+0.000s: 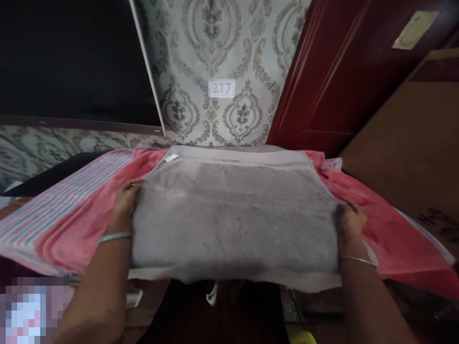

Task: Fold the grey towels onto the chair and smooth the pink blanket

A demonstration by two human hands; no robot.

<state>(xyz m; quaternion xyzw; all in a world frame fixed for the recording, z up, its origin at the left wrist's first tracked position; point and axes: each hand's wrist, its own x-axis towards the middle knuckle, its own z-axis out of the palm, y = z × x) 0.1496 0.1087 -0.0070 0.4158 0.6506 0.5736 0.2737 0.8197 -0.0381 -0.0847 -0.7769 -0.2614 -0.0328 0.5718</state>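
Observation:
A large grey towel (229, 215) with a paler band along its far end lies spread in front of me. A small white tag (172, 157) shows near its far left corner. At the towel's left edge, my left hand (126, 200) is closed on the cloth. My right hand (352, 220) grips the right edge, slightly blurred. Under the grey towel, pink cloth sticks out on both sides: a pink piece with a striped part (79, 191) on the left and a plain pink piece (387, 224) on the right.
A dark television screen (71, 62) stands at the back left. Behind the towels is patterned wallpaper (215, 43) with a paper label (221, 88) reading 277. To the right are a dark red door (322, 71) and a big cardboard box (412, 143).

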